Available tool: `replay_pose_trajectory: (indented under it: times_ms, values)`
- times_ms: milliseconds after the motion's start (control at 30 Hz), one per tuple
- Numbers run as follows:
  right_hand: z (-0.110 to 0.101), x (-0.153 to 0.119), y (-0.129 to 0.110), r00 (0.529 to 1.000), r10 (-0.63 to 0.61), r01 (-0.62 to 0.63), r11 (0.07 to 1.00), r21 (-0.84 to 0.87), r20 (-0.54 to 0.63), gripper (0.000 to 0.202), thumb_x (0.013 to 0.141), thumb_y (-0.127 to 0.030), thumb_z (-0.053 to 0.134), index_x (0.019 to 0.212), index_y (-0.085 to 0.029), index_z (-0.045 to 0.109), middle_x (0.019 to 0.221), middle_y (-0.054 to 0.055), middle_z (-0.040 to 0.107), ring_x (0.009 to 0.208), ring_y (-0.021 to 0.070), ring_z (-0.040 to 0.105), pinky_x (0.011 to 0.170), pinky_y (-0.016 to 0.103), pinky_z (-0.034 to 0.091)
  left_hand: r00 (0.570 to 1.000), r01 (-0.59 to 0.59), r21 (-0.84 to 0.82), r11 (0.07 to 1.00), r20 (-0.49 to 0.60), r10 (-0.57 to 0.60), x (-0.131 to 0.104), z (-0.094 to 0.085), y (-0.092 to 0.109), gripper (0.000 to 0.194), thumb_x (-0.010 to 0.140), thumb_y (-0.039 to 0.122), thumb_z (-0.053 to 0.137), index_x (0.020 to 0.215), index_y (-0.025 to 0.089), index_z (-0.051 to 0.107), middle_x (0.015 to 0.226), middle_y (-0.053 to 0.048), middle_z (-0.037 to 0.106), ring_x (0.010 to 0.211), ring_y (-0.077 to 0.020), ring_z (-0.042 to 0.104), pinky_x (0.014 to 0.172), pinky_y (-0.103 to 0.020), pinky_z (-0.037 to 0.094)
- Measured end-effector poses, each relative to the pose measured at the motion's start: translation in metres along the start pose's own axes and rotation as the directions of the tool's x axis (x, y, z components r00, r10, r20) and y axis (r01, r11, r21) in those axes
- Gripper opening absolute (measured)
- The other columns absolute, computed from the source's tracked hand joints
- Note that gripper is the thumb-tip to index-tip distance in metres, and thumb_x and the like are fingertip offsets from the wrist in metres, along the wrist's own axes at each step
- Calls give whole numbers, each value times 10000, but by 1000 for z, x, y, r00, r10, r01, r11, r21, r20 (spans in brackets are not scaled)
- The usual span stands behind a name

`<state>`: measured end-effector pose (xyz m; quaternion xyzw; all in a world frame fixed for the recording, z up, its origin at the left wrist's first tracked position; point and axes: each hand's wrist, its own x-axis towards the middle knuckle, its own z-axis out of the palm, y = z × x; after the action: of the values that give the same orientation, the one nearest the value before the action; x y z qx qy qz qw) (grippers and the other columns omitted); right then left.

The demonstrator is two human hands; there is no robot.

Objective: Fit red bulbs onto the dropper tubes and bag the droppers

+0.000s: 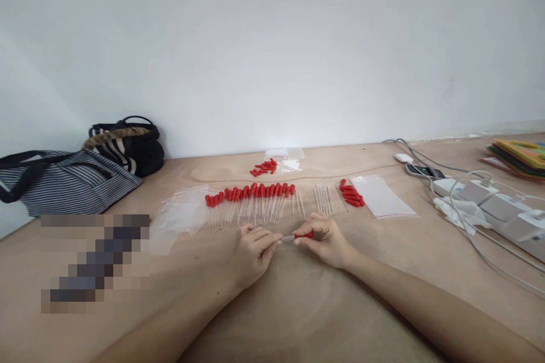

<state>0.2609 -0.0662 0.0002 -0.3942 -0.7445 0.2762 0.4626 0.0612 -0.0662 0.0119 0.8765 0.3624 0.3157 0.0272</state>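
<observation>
My left hand [256, 249] pinches a thin clear glass tube [288, 238] near the middle of the table. Between the fingers of my right hand [326, 240] is a red rubber bulb [309, 234], at the tube's right end. Beyond my hands lies a row of clear droppers with red bulbs [255, 191]. Several bare tubes [322, 199] lie to the right of that row, beside a pile of loose red bulbs [351, 194]. More red bulbs [264, 168] lie farther back, next to a clear bag with tubes [289, 164].
Clear plastic bags [183, 210] lie at left, and a white bag [383, 197] at right. A striped bag [80, 181] and a black bag [142, 150] stand at the left. Power strip [506, 210], cables and colourful boards [522, 156] are at the right.
</observation>
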Motion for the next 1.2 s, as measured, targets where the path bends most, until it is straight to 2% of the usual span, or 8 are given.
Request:
replay_pose_trajectory:
  times_ms: [467, 667, 733, 833, 933, 1000, 1100, 1200]
  values:
    - [0, 3, 0, 996, -78, 81, 991, -104, 29, 117, 760, -339, 595, 751, -247, 666, 683, 6, 666, 661, 151, 543, 771, 378, 344, 999, 9, -53, 999, -35, -11, 1, 3, 4, 213, 849, 216, 423, 824, 217, 635, 678, 19, 685, 606, -118, 606, 725, -311, 315]
    - [-6, 5, -3, 990, -101, 113, 986, -122, 100, 174, 744, -363, 613, 889, -276, 656, 765, 7, 682, 750, 174, 555, 817, 405, 334, 982, -126, -3, 992, 139, 125, 15, -8, 1, 240, 864, 202, 388, 883, 209, 627, 751, -11, 687, 665, -140, 601, 737, -319, 346]
    - [-13, 7, -2, 995, -85, 92, 987, -134, 59, 319, 689, -400, 658, 971, -255, 631, 826, 29, 676, 799, 190, 553, 817, 395, 355, 979, -85, 42, 995, 189, 76, 22, -13, 3, 246, 860, 213, 384, 847, 199, 630, 754, -30, 679, 697, -163, 591, 713, -314, 368]
    - [-33, 11, 6, 992, -37, 15, 984, -175, -122, 331, 706, -425, 622, 960, -214, 629, 892, 60, 656, 820, 189, 552, 774, 348, 402, 960, 119, 56, 991, 249, -129, 32, -16, 9, 242, 841, 224, 395, 784, 186, 627, 718, -33, 660, 694, -180, 581, 645, -286, 395]
    - [-59, 16, 24, 920, 34, -144, 956, -255, -390, 282, 741, -439, 549, 835, -193, 649, 818, 62, 642, 718, 168, 545, 696, 314, 424, 885, 344, -11, 939, 338, -320, 42, -11, 11, 235, 826, 228, 403, 744, 173, 617, 688, -16, 656, 633, -161, 585, 582, -249, 404]
    - [-76, 17, 37, 866, 89, -258, 922, -287, -492, 285, 737, -436, 526, 781, -183, 649, 772, 53, 635, 666, 158, 539, 658, 300, 421, 839, 434, -20, 901, 373, -396, 50, -5, 10, 223, 819, 245, 421, 749, 171, 619, 714, -10, 669, 640, -150, 599, 580, -231, 414]
    - [-96, 17, 48, 842, 150, -378, 849, -368, -519, 262, 724, -420, 516, 750, -197, 650, 774, 34, 646, 675, 161, 546, 664, 299, 396, 794, 490, 57, 870, 382, -473, 65, 4, 9, 221, 810, 268, 445, 743, 167, 630, 716, -14, 677, 645, -150, 618, 557, -216, 422]
    - [-109, 15, 48, 843, 189, -459, 740, -491, -504, 235, 730, -394, 494, 745, -220, 652, 774, 15, 660, 700, 177, 555, 682, 320, 353, 782, 489, 150, 860, 362, -508, 83, 13, 8, 200, 781, 245, 487, 692, 154, 642, 653, -35, 665, 631, -168, 626, 561, -228, 427]
